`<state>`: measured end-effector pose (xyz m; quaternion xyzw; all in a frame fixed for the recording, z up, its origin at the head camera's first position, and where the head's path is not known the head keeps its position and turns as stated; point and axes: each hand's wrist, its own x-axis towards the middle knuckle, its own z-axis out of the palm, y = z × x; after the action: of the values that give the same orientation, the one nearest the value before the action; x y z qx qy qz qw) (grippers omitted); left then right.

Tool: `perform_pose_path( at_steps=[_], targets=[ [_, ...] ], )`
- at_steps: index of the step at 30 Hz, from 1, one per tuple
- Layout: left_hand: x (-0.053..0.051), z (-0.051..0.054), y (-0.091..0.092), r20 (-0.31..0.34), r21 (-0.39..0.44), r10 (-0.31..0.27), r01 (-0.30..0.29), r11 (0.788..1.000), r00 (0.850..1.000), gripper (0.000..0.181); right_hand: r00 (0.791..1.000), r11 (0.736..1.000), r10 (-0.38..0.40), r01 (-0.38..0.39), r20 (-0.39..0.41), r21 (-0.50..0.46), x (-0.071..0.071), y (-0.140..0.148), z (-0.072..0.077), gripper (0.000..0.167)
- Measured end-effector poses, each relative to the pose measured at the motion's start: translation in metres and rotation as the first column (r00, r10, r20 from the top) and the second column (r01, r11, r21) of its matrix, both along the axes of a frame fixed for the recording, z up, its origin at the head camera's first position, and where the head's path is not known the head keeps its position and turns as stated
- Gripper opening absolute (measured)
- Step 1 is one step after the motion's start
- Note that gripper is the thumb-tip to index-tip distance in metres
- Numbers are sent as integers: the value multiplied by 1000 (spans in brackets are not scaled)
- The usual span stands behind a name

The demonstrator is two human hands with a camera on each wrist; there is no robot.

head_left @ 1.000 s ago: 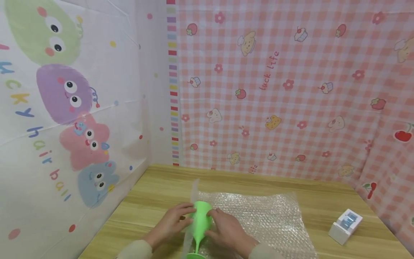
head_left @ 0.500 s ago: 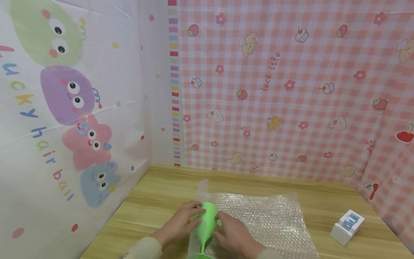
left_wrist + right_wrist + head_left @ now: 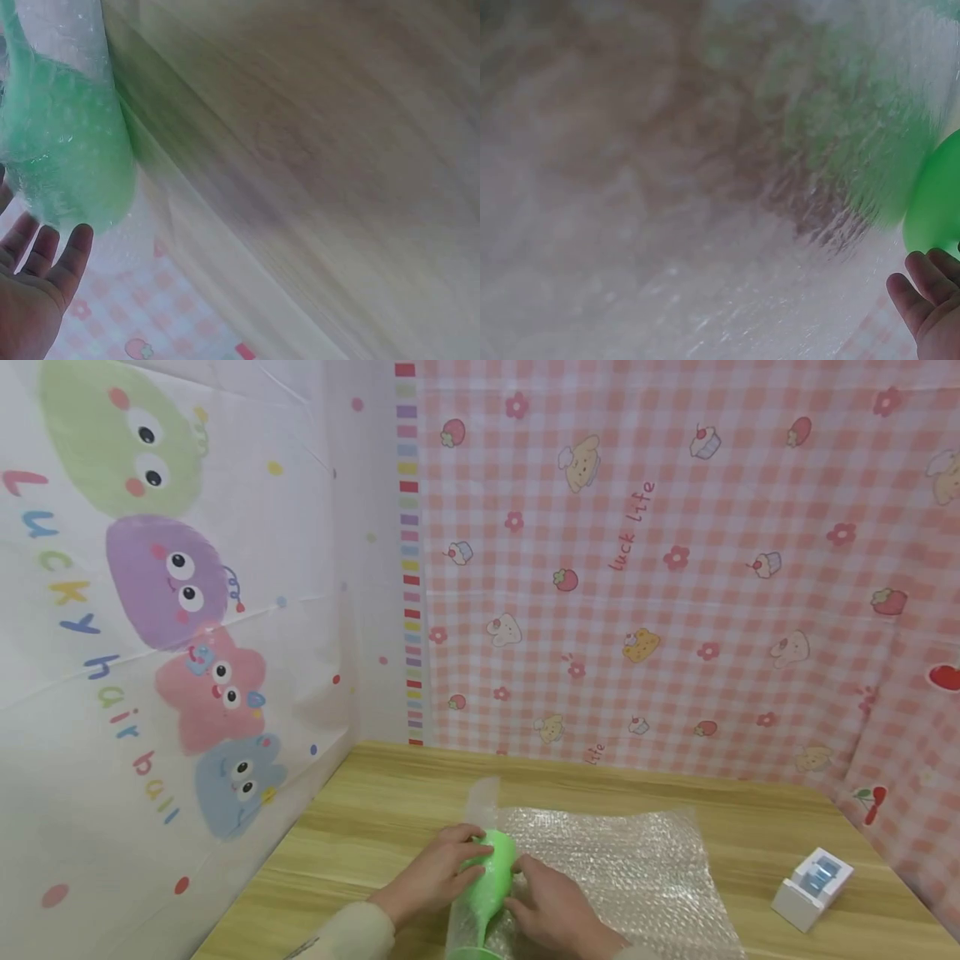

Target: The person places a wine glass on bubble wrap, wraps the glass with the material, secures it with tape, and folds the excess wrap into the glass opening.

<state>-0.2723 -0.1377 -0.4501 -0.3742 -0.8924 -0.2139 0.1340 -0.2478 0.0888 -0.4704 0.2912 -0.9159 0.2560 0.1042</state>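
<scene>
A bright green goblet (image 3: 497,872) lies on its side on a sheet of bubble wrap (image 3: 615,868), mouth away from me and foot near the bottom edge. Clear wrap lies over its left side. My left hand (image 3: 438,870) holds the wrapped goblet from the left, fingers over the bowl; the left wrist view shows this hand (image 3: 37,296) with its fingertips at the film near the rim. From the right, my right hand (image 3: 555,897) grips the bowl; in the right wrist view its fingers (image 3: 928,279) touch the bare green rim.
On the right of the wooden table (image 3: 405,785) stands a small white box (image 3: 812,889) with a blue-grey part on top, perhaps a tape dispenser. A printed white sheet hangs at the left, and a pink checked cloth (image 3: 637,568) hangs behind.
The goblet has rolled a little to the right in the head view, and both hands have moved with it. The film's left edge now covers more of the bowl.
</scene>
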Motion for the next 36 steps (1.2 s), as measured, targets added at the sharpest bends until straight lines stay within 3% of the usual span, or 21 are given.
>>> perform_pose_path(
  at_steps=[7,13,23,28,36],
  targets=[
    [-2,3,7,52,-27,11,-9,1000,999,31,999,999,-27,26,42,20,2,5,0,38],
    [-3,5,12,78,-34,15,-12,999,997,30,999,998,-30,32,-39,48,2,8,0,33],
    [-4,8,24,25,-65,10,-8,998,1000,29,995,999,-6,9,-99,32,1,13,2,30],
    [-5,7,29,12,-74,3,-2,997,1000,29,993,998,-43,46,-109,29,5,16,5,28],
    [-8,3,32,-25,-47,-4,3,999,1000,26,960,999,-53,52,-276,-11,2,12,5,17]
  ],
)
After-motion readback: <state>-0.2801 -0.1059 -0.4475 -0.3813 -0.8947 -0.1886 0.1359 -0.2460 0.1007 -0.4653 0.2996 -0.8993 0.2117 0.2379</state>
